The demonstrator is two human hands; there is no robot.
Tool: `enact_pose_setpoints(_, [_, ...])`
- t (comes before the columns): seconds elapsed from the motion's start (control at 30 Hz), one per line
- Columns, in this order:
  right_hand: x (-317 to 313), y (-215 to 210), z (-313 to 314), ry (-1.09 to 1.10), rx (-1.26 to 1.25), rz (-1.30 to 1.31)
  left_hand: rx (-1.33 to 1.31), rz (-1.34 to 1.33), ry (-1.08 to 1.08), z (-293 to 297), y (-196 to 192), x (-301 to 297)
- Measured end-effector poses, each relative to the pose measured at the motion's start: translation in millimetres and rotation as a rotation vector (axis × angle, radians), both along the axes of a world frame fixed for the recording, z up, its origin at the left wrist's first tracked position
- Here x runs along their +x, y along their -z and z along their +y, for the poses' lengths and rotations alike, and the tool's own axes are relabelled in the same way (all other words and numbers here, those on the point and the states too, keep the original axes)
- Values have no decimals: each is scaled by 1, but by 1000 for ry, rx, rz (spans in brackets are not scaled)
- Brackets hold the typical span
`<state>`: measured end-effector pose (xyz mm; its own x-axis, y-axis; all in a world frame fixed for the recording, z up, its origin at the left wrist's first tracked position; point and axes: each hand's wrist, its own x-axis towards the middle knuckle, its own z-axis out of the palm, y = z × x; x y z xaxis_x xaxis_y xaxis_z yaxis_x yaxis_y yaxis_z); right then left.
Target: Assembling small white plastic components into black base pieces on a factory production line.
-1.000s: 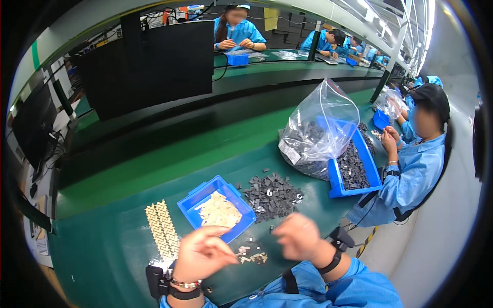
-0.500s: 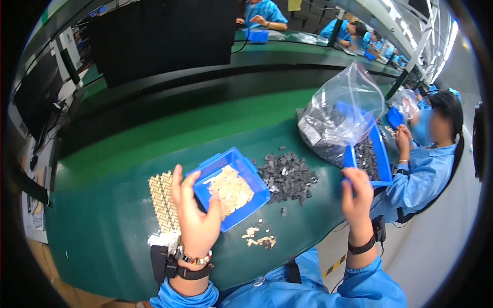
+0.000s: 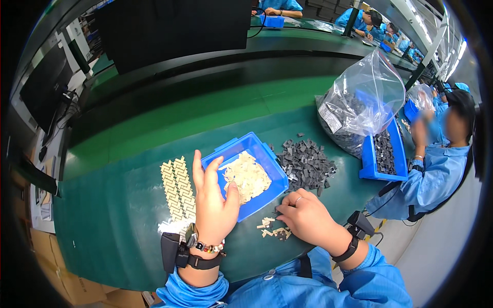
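My left hand (image 3: 214, 203) is open, its fingers apart, beside the left wall of a blue plastic bin (image 3: 250, 209). Inside that bin lies a heap of small pale beige pieces (image 3: 247, 177). Closed in a pinch, my right hand (image 3: 310, 218) is low over the table between the bin and a pile of small black pieces (image 3: 306, 161). What its fingertips hold is too small to make out. Just left of those fingertips is a little group of beige and black pieces (image 3: 272, 228). Sheets of beige strips in a slanted pattern (image 3: 177, 190) lie left of my left hand.
A clear plastic bag (image 3: 354, 110) of black pieces leans beside a second blue bin (image 3: 385, 173), also with black pieces. At the right sits a co-worker in a blue jacket (image 3: 436, 174). A dark panel (image 3: 174, 33) stands beyond the green table (image 3: 113, 236).
My right hand has moved left and nearer, from beside the second bin to the small beige and black group. My left hand stays at its bin. The whole view has shifted slightly.
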<state>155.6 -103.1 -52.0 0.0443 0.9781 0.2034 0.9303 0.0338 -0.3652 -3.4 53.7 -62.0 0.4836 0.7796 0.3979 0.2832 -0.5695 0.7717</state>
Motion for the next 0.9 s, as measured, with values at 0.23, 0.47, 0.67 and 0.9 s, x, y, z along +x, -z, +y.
enact_pose_setpoints(0.23, [-4, 2, 5, -56, -52, -248, 36, 3, 5, 3, 1, -2])
enact_pose_setpoints(0.47, [-8, -25, 7, -135, 74, 70, -78, -60, 36, 5, -8, -6])
enact_pose_setpoints(0.67, [-12, -45, 23, 24, 117, 1046, 180, -89, 261, -2, -37, -13])
enact_pose_setpoints(0.9, [-18, -46, 46, -22, 175, 1047, -3, -206, 407, -3, -34, -12])
